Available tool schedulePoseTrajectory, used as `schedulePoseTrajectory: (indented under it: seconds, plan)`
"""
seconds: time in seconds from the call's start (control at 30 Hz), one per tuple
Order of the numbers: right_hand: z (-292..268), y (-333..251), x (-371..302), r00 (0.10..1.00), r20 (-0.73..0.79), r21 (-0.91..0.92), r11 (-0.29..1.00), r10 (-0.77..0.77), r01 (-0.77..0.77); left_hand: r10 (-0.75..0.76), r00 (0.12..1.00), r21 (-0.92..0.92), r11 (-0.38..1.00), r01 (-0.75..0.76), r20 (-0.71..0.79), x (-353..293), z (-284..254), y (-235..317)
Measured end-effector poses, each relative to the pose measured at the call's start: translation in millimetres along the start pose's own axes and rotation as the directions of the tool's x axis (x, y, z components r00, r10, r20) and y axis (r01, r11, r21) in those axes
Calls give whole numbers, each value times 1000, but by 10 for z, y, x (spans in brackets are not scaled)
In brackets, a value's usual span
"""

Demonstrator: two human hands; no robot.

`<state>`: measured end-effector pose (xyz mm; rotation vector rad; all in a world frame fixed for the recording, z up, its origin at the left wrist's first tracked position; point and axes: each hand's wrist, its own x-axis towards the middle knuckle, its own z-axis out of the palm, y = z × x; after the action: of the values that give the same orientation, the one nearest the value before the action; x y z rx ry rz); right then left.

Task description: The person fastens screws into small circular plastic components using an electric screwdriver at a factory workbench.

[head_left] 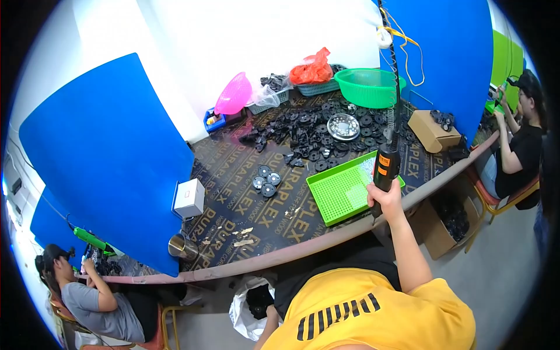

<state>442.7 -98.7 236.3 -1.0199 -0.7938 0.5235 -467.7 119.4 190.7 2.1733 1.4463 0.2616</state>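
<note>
Right hand (387, 202): fingers wrapped around the lower part of a black powered screwdriver (385, 164) with orange labels. The tool stands nearly upright in front of the right part of a green tray (330, 214), its lower end near the table edge. A coiled cord (392, 114) runs upward from its top.

Left hand (272, 314): low, below the table edge, at the right side of an open white bag (238, 315) containing black parts (260, 300). Fingers hidden; cannot tell whether they are open or gripping anything.

Table (271, 224): four black discs (268, 181) grouped close together, left of the tray. Small pale pieces lie in the tray's far right area; too small to identify. Behind it, a broad pile of black pieces (296, 126) surrounds a round metal dish (343, 127). Farther back: a pink basket (233, 95), a red bag (313, 68) and a green basket (368, 91). A cardboard box (433, 133) stands at right; a white box (189, 198) and a metal cup (183, 247) at left.
</note>
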Motion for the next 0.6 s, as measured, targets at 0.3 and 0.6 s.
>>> schedulePoseTrajectory:
  seconds: [0.3,0.6]
  plan:
    - [29,-10,26,996,84,-46,999,18,-15,56,988,75,996,-45,-145,241,394,-305]
    - [61,10,10,998,55,9,1000,8,-8,109,962,187,980,-62,-249,646,1077,-281]
